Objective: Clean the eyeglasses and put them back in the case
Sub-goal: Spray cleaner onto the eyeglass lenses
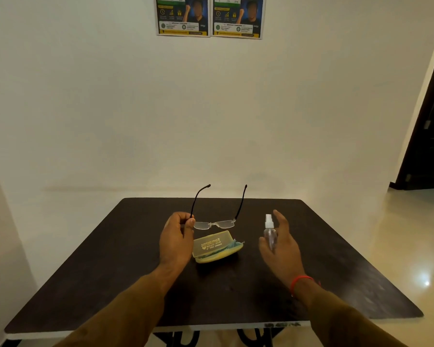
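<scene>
The glasses [214,222] are pinched at 1 corner by the left hand [176,237] above the open case [214,246]; the spray bottle [270,232] is loosely cupped by the right hand's [282,244] spread fingers [280,217].

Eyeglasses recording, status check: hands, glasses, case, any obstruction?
Left hand pinching eyeglasses at one lens corner, temples unfolded, above table. Right hand open beside spray bottle, grip unclear. Yellow case ajar, blue cloth sticking out. Nothing blocking.

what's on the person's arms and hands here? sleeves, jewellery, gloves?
Both hands are bare, no gloves or rings visible. The left hand and right hand come out of long brown sleeves pushed back from the wrists. The right wrist wears a thin red thread band; the left wrist shows nothing.
</scene>
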